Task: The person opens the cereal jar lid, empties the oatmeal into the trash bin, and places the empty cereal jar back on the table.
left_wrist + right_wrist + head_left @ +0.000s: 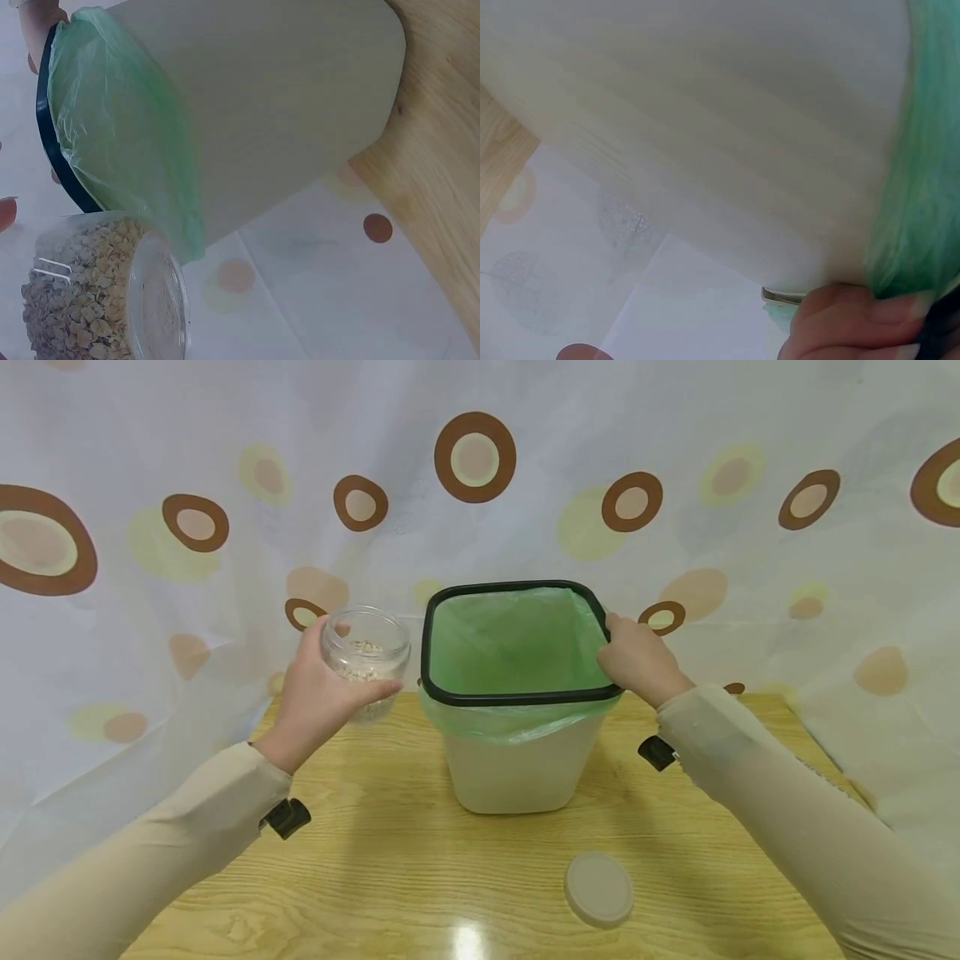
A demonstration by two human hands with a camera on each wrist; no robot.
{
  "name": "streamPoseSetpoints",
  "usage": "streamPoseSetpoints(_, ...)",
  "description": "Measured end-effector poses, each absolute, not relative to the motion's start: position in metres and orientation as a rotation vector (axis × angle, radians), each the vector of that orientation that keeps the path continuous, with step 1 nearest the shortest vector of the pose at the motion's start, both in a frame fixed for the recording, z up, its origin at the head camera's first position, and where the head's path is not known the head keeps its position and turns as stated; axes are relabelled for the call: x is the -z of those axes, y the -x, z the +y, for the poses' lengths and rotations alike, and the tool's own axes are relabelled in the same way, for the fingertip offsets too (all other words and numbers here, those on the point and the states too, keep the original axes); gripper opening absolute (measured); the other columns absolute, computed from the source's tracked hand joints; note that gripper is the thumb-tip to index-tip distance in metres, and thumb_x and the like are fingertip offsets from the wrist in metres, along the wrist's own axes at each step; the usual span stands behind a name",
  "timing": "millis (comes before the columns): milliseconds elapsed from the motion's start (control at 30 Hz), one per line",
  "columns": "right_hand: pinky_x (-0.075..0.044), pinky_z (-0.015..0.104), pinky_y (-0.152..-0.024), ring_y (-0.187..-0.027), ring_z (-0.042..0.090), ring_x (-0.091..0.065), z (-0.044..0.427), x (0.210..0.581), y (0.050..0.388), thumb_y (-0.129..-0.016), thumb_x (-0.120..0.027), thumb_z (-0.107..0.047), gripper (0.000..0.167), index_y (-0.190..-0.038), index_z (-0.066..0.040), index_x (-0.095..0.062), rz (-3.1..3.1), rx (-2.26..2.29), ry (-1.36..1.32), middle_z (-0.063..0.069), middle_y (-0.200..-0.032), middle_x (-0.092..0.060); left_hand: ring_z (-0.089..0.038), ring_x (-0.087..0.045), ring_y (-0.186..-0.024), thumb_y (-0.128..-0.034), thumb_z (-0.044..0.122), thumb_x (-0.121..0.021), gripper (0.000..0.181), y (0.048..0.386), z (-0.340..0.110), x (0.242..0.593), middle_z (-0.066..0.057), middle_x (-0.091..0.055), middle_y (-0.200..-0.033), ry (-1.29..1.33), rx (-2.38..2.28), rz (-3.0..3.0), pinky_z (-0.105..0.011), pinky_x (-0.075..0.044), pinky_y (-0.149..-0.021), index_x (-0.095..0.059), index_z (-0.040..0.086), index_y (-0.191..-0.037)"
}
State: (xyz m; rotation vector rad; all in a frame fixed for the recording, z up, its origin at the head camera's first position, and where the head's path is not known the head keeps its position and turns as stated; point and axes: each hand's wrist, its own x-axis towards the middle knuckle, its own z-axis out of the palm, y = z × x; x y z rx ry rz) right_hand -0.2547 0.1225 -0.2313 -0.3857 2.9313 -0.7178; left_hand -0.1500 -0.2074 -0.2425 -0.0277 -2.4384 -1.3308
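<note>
My left hand (pixel 318 689) grips a clear jar (pixel 367 662) with its lid off, held in the air just left of the trash can. Pale rolled oats (pixel 86 300) partly fill the jar, as the left wrist view shows. The white trash can (pixel 521 768) stands on the table, lined with a green plastic bag (pixel 517 635) folded over under its black rim (pixel 517 698). On the can's right side my right hand (pixel 641 658) grips the rim, fingers curled over it; in the right wrist view fingertips (pixel 900 309) lie against the bag's edge.
A round beige lid (pixel 598 888) lies flat on the wooden table (pixel 337 877), in front of the can and to its right. Behind the table hangs a white curtain (pixel 420 460) printed with brown and yellow circles.
</note>
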Motion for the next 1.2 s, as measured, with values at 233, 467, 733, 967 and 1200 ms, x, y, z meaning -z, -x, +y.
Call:
streamPoseSetpoints(233, -0.032, 0.035, -0.052, -0.048, 0.016, -0.029, 0.123, 0.233, 0.256, -0.09, -0.031, -0.001, 0.063, -0.15, 0.01, -0.016, 2.934, 0.718, 0.382, 0.033, -0.121, -0.049, -0.032, -0.049, -0.12, -0.0664, 0.021, -0.089, 0.095, 0.168, -0.203, 0.234, -0.015, -0.05, -0.133, 0.092, 1.151, -2.424, -0.051, -0.039, -0.099, -0.036, 0.002, -0.142)
streamPoseSetpoints(467, -0.031, 0.033, -0.049, -0.046, 0.015, -0.026, 0.124, 0.234, 0.256, -0.09, -0.031, -0.001, 0.062, -0.15, 0.01, -0.017, 2.939, 0.735, 0.381, 0.026, -0.098, -0.052, -0.035, -0.048, -0.119, -0.0643, 0.02, -0.09, 0.091, 0.184, -0.196, 0.233, -0.017, -0.051, -0.13, 0.129, 0.954, -2.432, -0.052, -0.039, -0.099, -0.04, 0.0, -0.138)
streamPoseSetpoints(733, -0.032, 0.036, -0.053, -0.05, 0.018, -0.03, 0.123, 0.233, 0.257, -0.09, -0.031, 0.0, 0.063, -0.15, 0.009, -0.016, 2.933, 0.717, 0.384, 0.035, -0.137, -0.041, -0.039, -0.046, -0.122, -0.0622, 0.018, -0.091, 0.098, 0.195, -0.189, 0.229, -0.023, -0.048, -0.133, 0.195, 0.781, -2.414, -0.053, -0.037, -0.102, -0.036, -0.005, -0.141)
streamPoseSetpoints(967, -0.032, 0.036, -0.053, -0.051, 0.019, -0.03, 0.121, 0.233, 0.256, -0.089, -0.032, 0.001, 0.063, -0.15, 0.01, -0.018, 2.936, 0.725, 0.391, 0.035, -0.138, -0.04, -0.039, -0.047, -0.12, -0.061, 0.014, -0.09, 0.097, 0.199, -0.185, 0.23, -0.024, -0.049, -0.132, 0.259, 0.712, -2.395, -0.052, -0.039, -0.1, -0.037, -0.006, -0.14)
streamPoseSetpoints(1200, -0.033, 0.037, -0.056, -0.056, 0.023, -0.035, 0.119, 0.234, 0.256, -0.088, -0.032, 0.002, 0.062, -0.149, 0.011, -0.02, 2.946, 0.726, 0.388, 0.035, -0.132, -0.044, -0.04, -0.048, -0.119, -0.0658, 0.011, -0.082, 0.083, 0.208, -0.184, 0.227, -0.026, -0.051, -0.128, 0.424, 0.547, -2.303, -0.049, -0.035, -0.104, -0.041, -0.01, -0.134)
